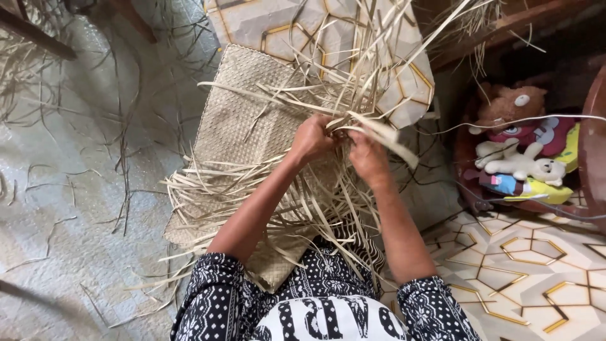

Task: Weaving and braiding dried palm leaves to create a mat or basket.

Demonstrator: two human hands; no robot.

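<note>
A half-woven mat (243, 120) of pale dried leaf strips lies on the floor in front of me, its finished part to the left and far side. Loose strips (372, 69) fan out from its unwoven edge toward the right and toward my lap. My left hand (310, 137) and my right hand (367, 155) meet at that edge. Each is closed on a few of the strips, and the fingertips almost touch. A wider folded strip (388, 134) sticks out to the right of my right hand.
Stray leaf strips litter the shiny floor covering (76, 208) on the left. Tiles with a gold hexagon pattern (524, 265) lie at the right. A dark tub (467, 158) with plush toys (521, 142) stands at the right, beside brown wooden furniture.
</note>
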